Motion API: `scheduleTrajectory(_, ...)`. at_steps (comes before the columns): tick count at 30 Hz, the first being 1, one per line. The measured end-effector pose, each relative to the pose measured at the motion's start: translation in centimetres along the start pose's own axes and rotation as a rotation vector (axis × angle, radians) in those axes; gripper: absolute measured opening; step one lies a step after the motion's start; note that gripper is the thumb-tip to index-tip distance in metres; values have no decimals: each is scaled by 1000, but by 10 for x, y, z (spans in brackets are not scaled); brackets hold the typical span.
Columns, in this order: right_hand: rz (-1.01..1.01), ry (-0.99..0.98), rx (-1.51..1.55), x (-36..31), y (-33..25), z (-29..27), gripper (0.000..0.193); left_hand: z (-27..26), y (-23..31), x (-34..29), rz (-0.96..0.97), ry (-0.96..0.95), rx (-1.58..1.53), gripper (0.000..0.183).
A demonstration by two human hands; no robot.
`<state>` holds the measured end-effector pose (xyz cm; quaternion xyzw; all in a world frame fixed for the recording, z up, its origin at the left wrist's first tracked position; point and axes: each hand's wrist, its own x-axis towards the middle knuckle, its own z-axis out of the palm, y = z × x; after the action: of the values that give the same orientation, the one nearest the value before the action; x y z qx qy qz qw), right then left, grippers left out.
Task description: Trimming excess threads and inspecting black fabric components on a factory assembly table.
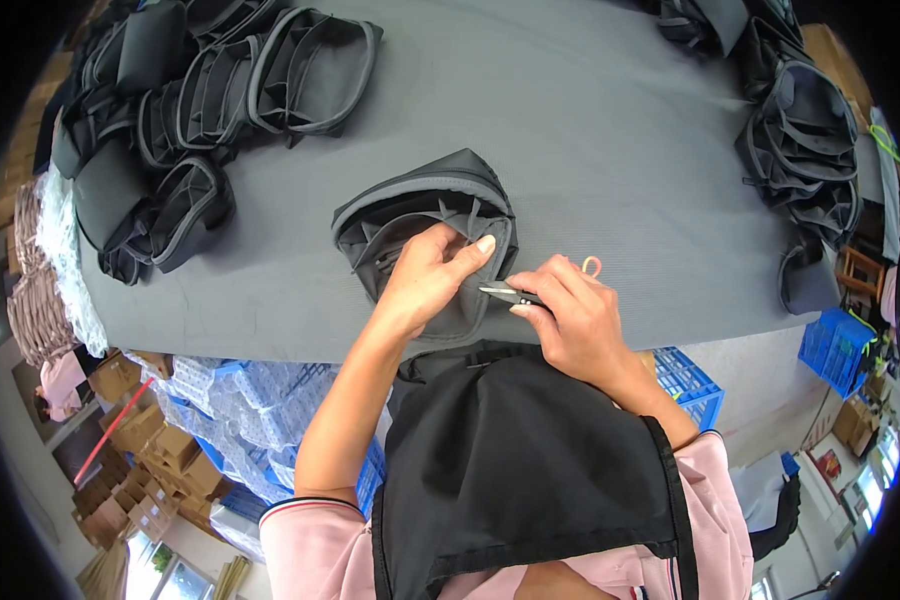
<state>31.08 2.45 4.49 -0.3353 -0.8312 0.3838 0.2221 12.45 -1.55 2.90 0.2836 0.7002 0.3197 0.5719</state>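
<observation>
A dark grey fabric pouch (420, 187) lies opened up near the table's front edge, its inner divider pockets showing. My left hand (432, 268) is closed on the right side of its rim, thumb outside and the other fingers partly hidden within the pouch. From the right, my right hand (582, 318) grips a small pair of thread snips (510, 292). Their pointed blades aim left at the pouch's edge, close below my left thumb. Whether the blades touch the fabric, I cannot tell. A pale loop sticks up by my right-hand fingers.
More dark pouches (315, 75) are heaped at the table's left, with another heap (805, 130) along the right. The grey table (610, 150) ends just before my body. Blue crates (838, 350) stand beyond its right edge; bubble wrap (260, 410) and cartons (170, 450) lie below left.
</observation>
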Motion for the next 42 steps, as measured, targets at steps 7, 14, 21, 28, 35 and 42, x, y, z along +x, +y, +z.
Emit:
scheduleTrajectory(7, 60, 41, 89, -9, 0, -1, 24, -8, -9, -2, 14, -22, 85, 47)
scheduleTrajectory(14, 135, 80, 511, 29, 9, 41, 24, -32, 5, -36, 303, -79, 67, 53)
scheduleTrajectory(21, 21, 50, 504, 38, 9, 70, 19, -6, -28, -67, 563, 582, 306, 41)
scheduleTrajectory(28, -94, -423, 327, 38, 39, 37, 12, -16, -24, -74, 196, 162, 361, 17)
scheduleTrajectory(35, 246, -244, 552, 24, 22, 29, 13, 0, -58, -63, -113, -232, -805, 21)
scheduleTrajectory(42, 313, 107, 230, -29, 5, 7, 23, 23, -47, -55, 44, -176, -658, 26)
